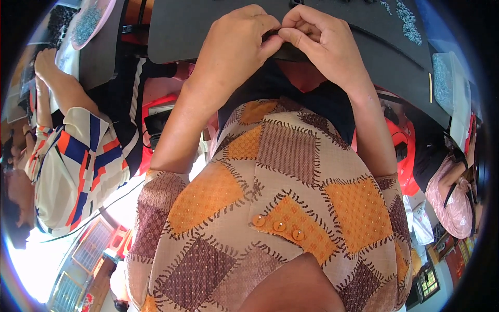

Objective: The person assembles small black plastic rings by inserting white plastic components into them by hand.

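Your left hand [236,39] and right hand [319,39] pinch together on a small dark piece [271,34], mostly hidden by your fingertips, at the table [176,26] edge.

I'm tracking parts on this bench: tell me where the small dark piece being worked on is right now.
In the head view, the small dark piece sits top centre, pinched between the fingertips of the left hand and right hand, at the near edge of the dark work table.

small assembly workshop, shared benches. dark work table [208,26] at 12 o'clock, loose pile of small grey parts [408,23] on it at 1 o'clock. tray of the same grey bits [88,23] at 11 o'clock. co-worker in striped top [78,156] at 9 o'clock, another in pink [452,203] at 3 o'clock. orange-red stools [403,151] under the bench.
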The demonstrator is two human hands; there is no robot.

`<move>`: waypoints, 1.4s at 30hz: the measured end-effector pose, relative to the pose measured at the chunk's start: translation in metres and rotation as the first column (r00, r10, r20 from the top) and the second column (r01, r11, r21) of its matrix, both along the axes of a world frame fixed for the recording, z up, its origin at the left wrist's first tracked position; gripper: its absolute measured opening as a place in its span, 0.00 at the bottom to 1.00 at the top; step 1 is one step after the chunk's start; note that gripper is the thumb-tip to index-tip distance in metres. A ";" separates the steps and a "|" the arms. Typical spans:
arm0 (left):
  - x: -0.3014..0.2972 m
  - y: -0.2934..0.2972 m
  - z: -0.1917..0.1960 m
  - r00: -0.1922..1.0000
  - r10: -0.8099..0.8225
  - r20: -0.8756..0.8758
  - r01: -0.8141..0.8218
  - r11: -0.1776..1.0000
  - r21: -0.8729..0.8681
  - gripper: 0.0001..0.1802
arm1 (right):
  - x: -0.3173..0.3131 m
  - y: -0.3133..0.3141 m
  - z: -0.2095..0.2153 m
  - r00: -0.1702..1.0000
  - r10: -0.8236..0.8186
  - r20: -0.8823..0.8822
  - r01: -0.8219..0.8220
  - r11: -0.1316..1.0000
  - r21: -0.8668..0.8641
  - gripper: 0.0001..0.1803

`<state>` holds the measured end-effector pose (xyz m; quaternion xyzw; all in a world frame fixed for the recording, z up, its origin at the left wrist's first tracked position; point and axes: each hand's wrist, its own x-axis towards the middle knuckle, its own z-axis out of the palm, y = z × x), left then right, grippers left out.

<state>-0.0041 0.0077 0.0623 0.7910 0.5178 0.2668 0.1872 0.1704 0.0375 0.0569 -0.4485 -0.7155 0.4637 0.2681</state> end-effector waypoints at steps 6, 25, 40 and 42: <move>-0.005 -0.002 -0.045 0.978 0.014 0.208 -0.041 0.991 0.125 0.11 | 0.007 0.002 -0.025 0.999 0.032 0.028 -0.035 0.995 0.098 0.07; -0.001 0.000 -0.063 0.964 0.112 0.239 -0.151 0.977 0.151 0.09 | 0.002 0.013 0.014 0.526 0.228 -0.820 -0.299 0.952 0.073 0.15; 0.009 -0.003 -0.061 0.954 0.150 0.260 -0.198 0.966 0.166 0.09 | 0.012 0.023 0.037 0.367 0.543 -0.756 -0.397 0.826 0.400 0.18; 0.008 -0.002 -0.063 0.953 0.173 0.248 -0.218 0.961 0.168 0.09 | 0.004 0.026 0.011 0.511 0.356 -0.783 -0.280 0.930 0.240 0.18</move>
